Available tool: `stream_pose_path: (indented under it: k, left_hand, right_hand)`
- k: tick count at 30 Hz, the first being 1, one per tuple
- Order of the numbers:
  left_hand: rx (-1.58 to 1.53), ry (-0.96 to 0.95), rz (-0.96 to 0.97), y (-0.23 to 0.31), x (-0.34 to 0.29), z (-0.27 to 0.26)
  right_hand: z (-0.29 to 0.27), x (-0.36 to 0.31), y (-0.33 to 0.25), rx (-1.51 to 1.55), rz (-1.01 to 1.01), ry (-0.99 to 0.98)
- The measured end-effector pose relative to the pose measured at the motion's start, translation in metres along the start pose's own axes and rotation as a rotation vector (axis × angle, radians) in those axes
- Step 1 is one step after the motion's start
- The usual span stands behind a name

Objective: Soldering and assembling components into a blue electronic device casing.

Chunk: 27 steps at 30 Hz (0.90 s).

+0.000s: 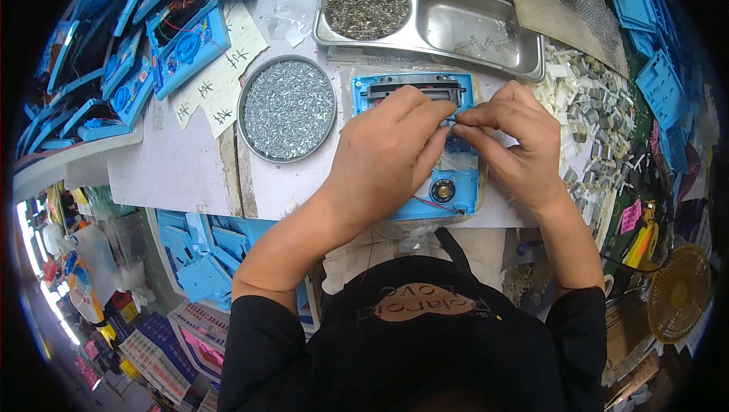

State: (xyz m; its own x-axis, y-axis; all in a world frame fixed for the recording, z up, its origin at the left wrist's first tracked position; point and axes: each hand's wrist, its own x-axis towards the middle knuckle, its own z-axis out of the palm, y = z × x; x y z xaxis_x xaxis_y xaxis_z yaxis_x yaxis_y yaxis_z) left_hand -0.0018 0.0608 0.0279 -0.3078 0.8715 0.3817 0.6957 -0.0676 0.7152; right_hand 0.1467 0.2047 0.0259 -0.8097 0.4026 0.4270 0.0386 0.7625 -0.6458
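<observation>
A blue plastic casing (469, 207) lies on the worktable in front of me, with a small round speaker (443, 190) and a reddish wire in its near part. A dark bar-shaped part (380, 91) runs along its far end. Over the casing's middle, my left hand (391, 150) and my right hand (520, 138) meet at the fingertips. Both are closed in a pinch around something small and bluish, too hidden to name. My hands cover much of the casing's middle.
Left of the casing stands a round tin (288, 108) of small silvery screws. A steel compartment tray (429, 47) with small metal parts lies behind. White and grey pieces (588, 108) are heaped at right. Several blue casings (186, 47) with wires are piled at far left.
</observation>
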Motion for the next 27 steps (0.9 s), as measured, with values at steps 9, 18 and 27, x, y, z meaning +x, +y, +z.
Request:
stream_pose_path:
  k: [9, 18, 27]
  left_hand:
    - [-0.119, -0.023, -0.003, -0.010, 0.007, 0.006]
    - [-0.136, 0.025, -0.060, -0.010, 0.004, 0.010]
    - [0.313, 0.020, 0.138, -0.002, 0.009, 0.023]
  right_hand:
    - [-0.004, -0.002, 0.008, 0.020, -0.098, 0.038]
    - [-0.123, -0.109, 0.010, -0.003, 0.412, 0.613]
    - [-0.263, -0.281, 0.107, 0.405, 0.742, 1.182]
